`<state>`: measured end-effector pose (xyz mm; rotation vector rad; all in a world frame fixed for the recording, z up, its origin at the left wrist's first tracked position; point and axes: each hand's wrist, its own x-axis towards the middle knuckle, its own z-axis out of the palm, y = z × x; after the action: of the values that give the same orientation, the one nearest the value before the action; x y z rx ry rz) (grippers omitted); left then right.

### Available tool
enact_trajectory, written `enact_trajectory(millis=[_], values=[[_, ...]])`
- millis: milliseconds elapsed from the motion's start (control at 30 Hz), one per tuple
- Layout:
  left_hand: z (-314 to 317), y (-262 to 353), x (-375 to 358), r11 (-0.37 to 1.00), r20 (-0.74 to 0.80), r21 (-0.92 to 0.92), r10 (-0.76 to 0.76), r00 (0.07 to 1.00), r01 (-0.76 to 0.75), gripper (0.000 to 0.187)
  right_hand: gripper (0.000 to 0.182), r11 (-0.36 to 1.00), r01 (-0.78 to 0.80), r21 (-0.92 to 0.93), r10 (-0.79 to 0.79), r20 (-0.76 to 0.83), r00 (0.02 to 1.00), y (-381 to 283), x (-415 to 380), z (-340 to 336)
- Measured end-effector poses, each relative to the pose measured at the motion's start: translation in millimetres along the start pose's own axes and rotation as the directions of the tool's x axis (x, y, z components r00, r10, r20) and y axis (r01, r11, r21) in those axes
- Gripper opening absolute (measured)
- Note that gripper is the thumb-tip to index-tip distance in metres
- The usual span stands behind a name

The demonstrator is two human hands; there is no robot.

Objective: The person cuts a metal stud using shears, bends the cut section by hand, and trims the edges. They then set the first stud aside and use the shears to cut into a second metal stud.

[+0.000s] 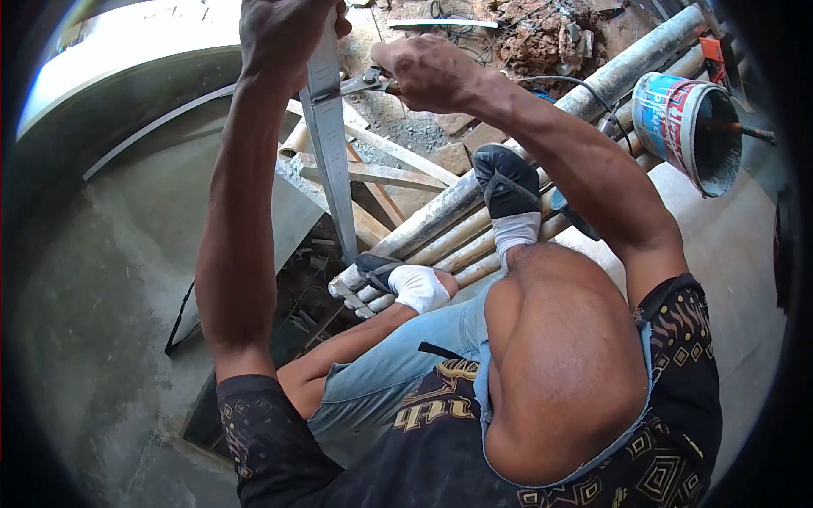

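A long, thin galvanised metal channel (332, 161) stands tilted in front of me, its lower end down near my left shoe. At the top of the view my left hand (284, 34) is closed around the upper part of this channel. My right hand (428, 74) is closed on the handles of metal snips (370, 80). The jaws of the snips point left and reach the channel's edge just below my left hand. Whether the blades have gone into the metal cannot be made out.
My shoes rest on a bundle of long pipes (474, 196). Wooden strips (385, 173) lie beyond the channel. A paint bucket (669, 123) lies tipped at right. Rubble (550, 42) and wire are at the back. A large grey curved surface (110, 279) fills the left.
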<state>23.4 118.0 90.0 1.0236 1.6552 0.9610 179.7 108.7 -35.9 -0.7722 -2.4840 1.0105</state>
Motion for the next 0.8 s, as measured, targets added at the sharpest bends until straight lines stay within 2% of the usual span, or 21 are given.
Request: enact_trajectory(millis=[200,300,333,367,400,467,500,567,600,667,733,767,800], values=[[-4,-4,4,0.998,0.006,0.056,0.033,0.999,-0.033,0.012,0.010,0.999,-0.019,-0.029,0.020,0.052,0.998,-3,-1,-2],[-4,0,0,0.997,-0.004,0.074,-0.024,1.000,0.024,0.013,0.006,0.997,-0.007,-0.077,0.006,-0.018,1.000,-7,-2,-8],[-3,-9,3,0.997,-0.006,0.074,-0.028,1.000,0.028,0.013,0.006,0.996,-0.046,-0.070,0.051,0.074,0.996,-10,-1,-17],[-1,-24,8,0.947,-0.107,0.163,0.295,0.949,-0.276,0.021,0.007,0.994,-0.084,-0.067,0.094,0.166,0.982,-12,0,-21],[-1,-33,12,0.796,-0.172,0.278,0.592,0.787,-0.538,0.032,0.011,0.994,0.046,-0.094,-0.043,0.034,0.998,2,-3,-15],[4,-29,6,0.820,-0.192,0.252,0.562,0.804,-0.514,0.031,0.008,0.970,0.150,-0.193,-0.154,-0.002,0.988,13,0,-19],[8,-23,1,0.843,-0.214,0.218,0.533,0.818,-0.492,0.032,0.008,0.967,0.146,-0.207,-0.148,0.004,0.989,13,0,-25],[9,-11,-15,0.884,-0.278,0.160,0.467,0.839,-0.439,0.033,0.010,0.980,0.023,-0.196,0.009,0.159,0.987,3,2,-34],[6,-4,-21,0.899,-0.310,0.138,0.437,0.844,-0.415,0.033,0.010,0.978,0.039,-0.204,-0.005,0.164,0.986,0,3,-37],[1,4,-25,0.902,-0.274,0.186,0.428,0.861,-0.389,0.034,0.012,0.972,-0.065,-0.226,0.110,0.193,0.975,-2,-6,-44],[-1,6,-22,0.941,-0.206,0.176,0.322,0.924,-0.289,0.032,0.015,0.966,-0.061,-0.252,0.111,0.187,0.976,-4,-15,-47],[-18,-8,-5,0.979,-0.147,-0.109,0.157,0.977,-0.174,0.014,0.015,0.972,-0.039,-0.233,0.074,0.142,0.987,-1,-20,-41],[-21,-12,-4,0.978,-0.148,-0.109,0.159,0.976,-0.176,0.014,0.016,0.976,-0.016,-0.216,0.036,0.093,0.995,-3,-21,-40]])
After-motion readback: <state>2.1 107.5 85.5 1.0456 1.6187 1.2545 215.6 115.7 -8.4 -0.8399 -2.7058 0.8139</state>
